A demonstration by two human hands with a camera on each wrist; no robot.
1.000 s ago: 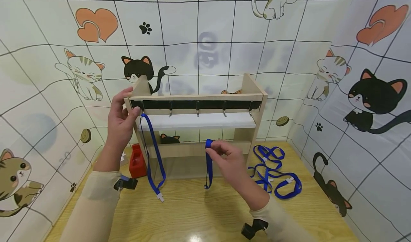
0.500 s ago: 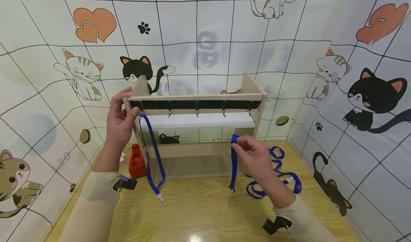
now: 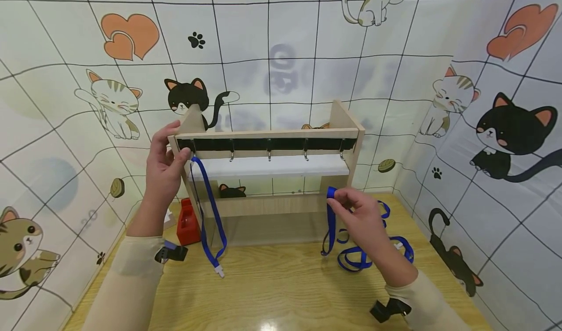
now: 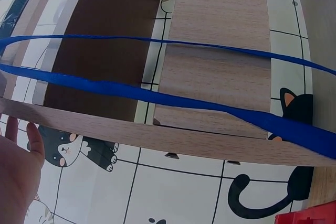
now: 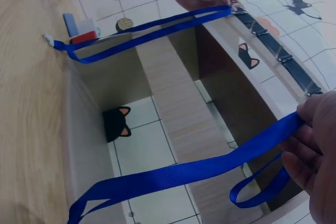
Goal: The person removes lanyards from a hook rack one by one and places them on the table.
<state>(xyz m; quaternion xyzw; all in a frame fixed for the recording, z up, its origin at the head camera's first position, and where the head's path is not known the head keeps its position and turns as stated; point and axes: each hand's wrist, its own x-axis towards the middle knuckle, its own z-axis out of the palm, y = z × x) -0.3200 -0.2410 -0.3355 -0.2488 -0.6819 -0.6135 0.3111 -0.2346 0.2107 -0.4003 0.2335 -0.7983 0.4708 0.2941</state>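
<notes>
A small wooden shelf stands on the table, with a black strip of metal hooks along its upper front. My left hand grips its upper left side, thumb in front by the leftmost hook. From that hook hangs a blue lanyard, its white clip low at the front. My right hand pinches the top of a second blue lanyard near the shelf's right side, below the hooks and apart from them. In the right wrist view this lanyard's strap runs down from the fingers, with a loop beside it.
More blue lanyards lie looped on the table at the right, partly hidden by my right hand. A red box-like holder stands left of the shelf. A cat-patterned wall covering surrounds the wooden table.
My right hand has moved to the right with the pinched lanyard, from in front of the shelf's middle to its right side. The left hand and the hanging lanyard have stayed in place.
</notes>
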